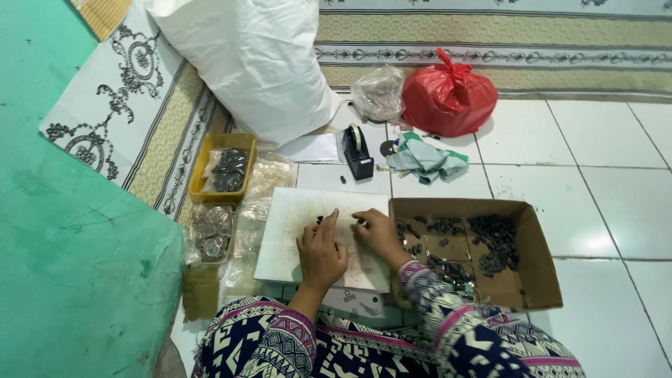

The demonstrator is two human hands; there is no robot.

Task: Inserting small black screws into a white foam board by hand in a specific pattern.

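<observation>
- Head view: left hand (321, 252) is laid flat, fingers spread, on the white board (294, 245).
- Right hand (378, 234) is pinched on small dark parts (320, 220); cardboard box (532, 252) at 3 o'clock.

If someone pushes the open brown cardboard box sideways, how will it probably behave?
The cardboard box would probably slide easily, since it rests on smooth glossy tiles. Its thin walls may flex. The small dark parts lying loose inside would likely shift.
</observation>
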